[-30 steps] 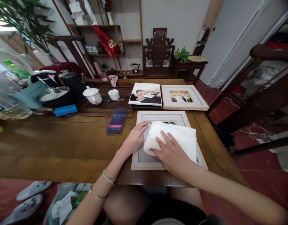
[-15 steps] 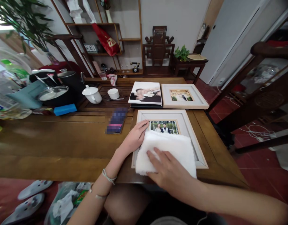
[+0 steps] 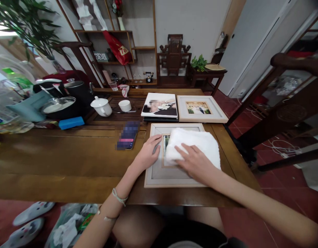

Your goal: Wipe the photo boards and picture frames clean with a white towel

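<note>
A light-wood picture frame (image 3: 174, 182) with a wide pale mat lies flat near the table's front edge. Across its middle and right side spreads a folded white fluffy cloth (image 3: 192, 141), hiding most of the photo. My right hand (image 3: 196, 163) presses on the cloth from above, gripping it with its fingers slightly bent and apart; what is under the palm is hidden. On the left part of the frame rests my left hand (image 3: 150, 150), fingers stretched out, holding nothing. A phone (image 3: 128, 135), partly blurred out, lies to its left.
Behind the frame are a photo album (image 3: 160, 106) and a second picture frame (image 3: 218, 112). A lidded white cup (image 3: 100, 106), a small white bowl (image 3: 125, 105), a blue block (image 3: 71, 122) and a dark pan (image 3: 59, 106) stand at left. A dark wooden chair (image 3: 280, 106) stands at right.
My right hand has slid the cloth away from me and to the right, over the photo. The frame's near edge is now uncovered. My left hand stays at the frame's left side.
</note>
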{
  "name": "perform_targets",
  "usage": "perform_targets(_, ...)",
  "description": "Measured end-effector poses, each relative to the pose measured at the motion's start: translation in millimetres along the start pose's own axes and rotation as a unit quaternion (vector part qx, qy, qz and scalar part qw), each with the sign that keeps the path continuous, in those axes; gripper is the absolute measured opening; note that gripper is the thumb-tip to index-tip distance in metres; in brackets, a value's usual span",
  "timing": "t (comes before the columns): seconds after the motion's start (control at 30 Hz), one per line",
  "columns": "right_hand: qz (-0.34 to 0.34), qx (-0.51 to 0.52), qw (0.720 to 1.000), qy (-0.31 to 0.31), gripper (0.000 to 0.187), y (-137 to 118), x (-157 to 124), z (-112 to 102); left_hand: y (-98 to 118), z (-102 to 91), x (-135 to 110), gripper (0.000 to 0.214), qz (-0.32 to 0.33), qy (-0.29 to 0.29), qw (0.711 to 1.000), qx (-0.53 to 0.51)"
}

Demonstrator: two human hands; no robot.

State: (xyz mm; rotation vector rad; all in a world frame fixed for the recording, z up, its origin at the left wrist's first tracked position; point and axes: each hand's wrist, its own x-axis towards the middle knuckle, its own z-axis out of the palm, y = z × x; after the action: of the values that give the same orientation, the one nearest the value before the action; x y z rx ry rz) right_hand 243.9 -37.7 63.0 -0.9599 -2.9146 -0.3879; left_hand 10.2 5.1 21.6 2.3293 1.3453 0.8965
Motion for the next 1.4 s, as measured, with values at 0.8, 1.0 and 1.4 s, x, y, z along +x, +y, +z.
perform_targets(0.8,0.014,-0.020,1.000,0.018,0.050,75.5,-6.8,19.5,-0.2,-1.5,-1.3,0.036,0.019,-0.010,1.000,0.011)
perform_targets(1.0,-0.035,0.081,0.995,-0.041,0.054,17.1,-47.3,-11.5,0.6,-0.8,0.0,0.036,0.018,0.002,1.000,0.011)
perform_targets(1.4,0.068,-0.025,0.996,0.044,0.046,97.0,-6.6,19.1,4.5,-5.6,4.1,0.038,0.018,-0.021,0.999,0.044)
